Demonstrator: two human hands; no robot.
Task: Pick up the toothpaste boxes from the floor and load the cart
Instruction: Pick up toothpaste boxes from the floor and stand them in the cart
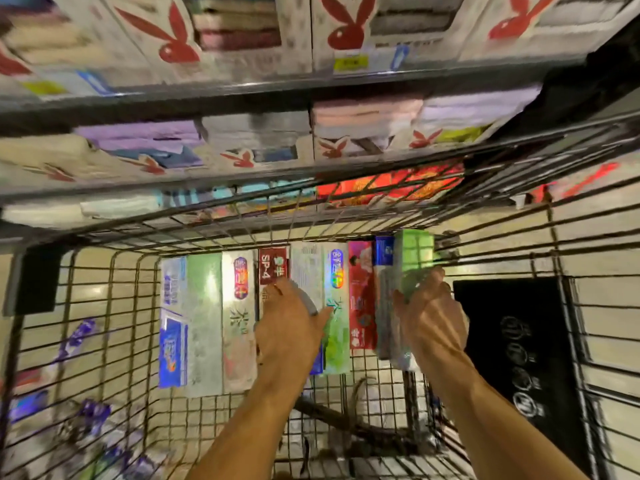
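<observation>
Loading underway: my two hands are down inside the grey wire shopping cart (114,306), which fills the lower two thirds of the frame. A row of flat cardboard toothpaste boxes (204,323), blue, pale green, white, red, lies side by side on the cart floor at centre frame, running from left of centre across to the right. Each box has its long axis running bottom to top of the frame, away from me, with the printed faces up. My left hand (287,327), centre frame, has fingers and thumb curled round a pale grey box (306,297) in the middle of that row; its long axis lines up with its neighbours. My right hand (433,317), right of centre, is clamped on a bright green toothpaste box (415,251) at the right end of the row, hard by the cart's far wire wall. That box also points up-frame, its far end toward the wall; whether it is fully seated or a little raised I cannot tell. Judgement: a good part of the load is in, one layer only. Through the cart's left wall, lower left of frame, purple-and-blue packs (78,337) lie on the tiled floor, too blurred to name; if they are toothpaste, they are what is left. A black floor mat (512,341) sits right. Store shelves of red-rabbit-logo cartons (346,26) cross the top.
</observation>
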